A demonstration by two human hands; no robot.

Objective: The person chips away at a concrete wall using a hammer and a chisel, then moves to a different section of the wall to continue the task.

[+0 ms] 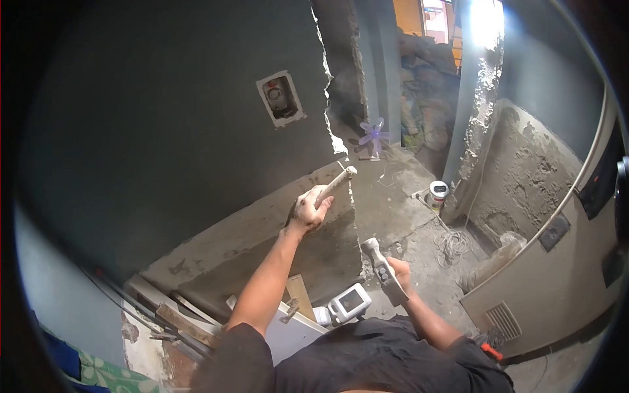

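My left hand [308,209] is wrapped round a dusty chisel [337,184], held at the broken plaster edge of the wall [183,144]. One blunt, pale end of the chisel sticks out past my fingers; its other end is hidden by the hand. Lower and to the right, my right hand [401,274] is closed on a hammer [383,270] coated in grey dust. The hammer's head is apart from the chisel, and its handle is mostly hidden. A jagged white plaster line runs down the wall corner between the two tools.
A recessed wall box [280,98] sits left. On the dusty floor are a purple flower-shaped fan [374,136], a white canister [438,191], and coiled cord [452,247]. Near my body stand a white lamp-like device [350,302] and wood strips [187,324]. A curved panel [544,262] leans right.
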